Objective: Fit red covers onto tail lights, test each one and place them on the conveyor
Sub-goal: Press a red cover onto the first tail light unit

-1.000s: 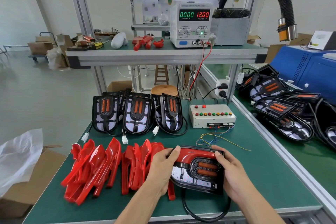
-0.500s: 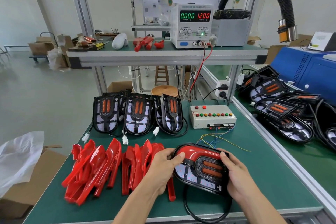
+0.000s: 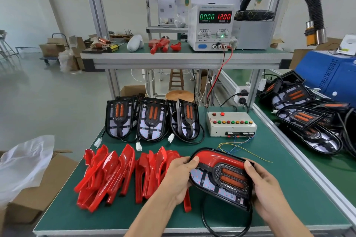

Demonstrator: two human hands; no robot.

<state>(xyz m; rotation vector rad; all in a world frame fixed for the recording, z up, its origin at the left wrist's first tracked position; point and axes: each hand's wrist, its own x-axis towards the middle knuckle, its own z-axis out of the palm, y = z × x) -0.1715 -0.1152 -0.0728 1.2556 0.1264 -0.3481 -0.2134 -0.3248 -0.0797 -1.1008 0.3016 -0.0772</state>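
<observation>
Holding a tail light low and right of centre in the frame, just above the green bench. Left hand curling round its left end, thumb pressing on the red cover seated along the upper edge; right hand wrapping fingers round the right end, thumb on the rim. Judging the unit light but rigid: a stiff black shell with a glossy, likely slippery cover, probably scratching or cracking at the clips if forced. Best gripping by the black outer rim at both ends, pressing only along the cover's edge, keeping off the amber lenses. Trailing a black cable in a loop toward the bottom edge, likely snagging if ignored. Sitting at centre frame, three uncovered tail lights leaning upright in a row; lying at lower left, loose spare covers in an overlapping heap. Showing at far left, a cardboard box with a white plastic bag draped over it, contents hidden. Resting right of centre, a test box; piling at right on the conveyor, further lights.
</observation>
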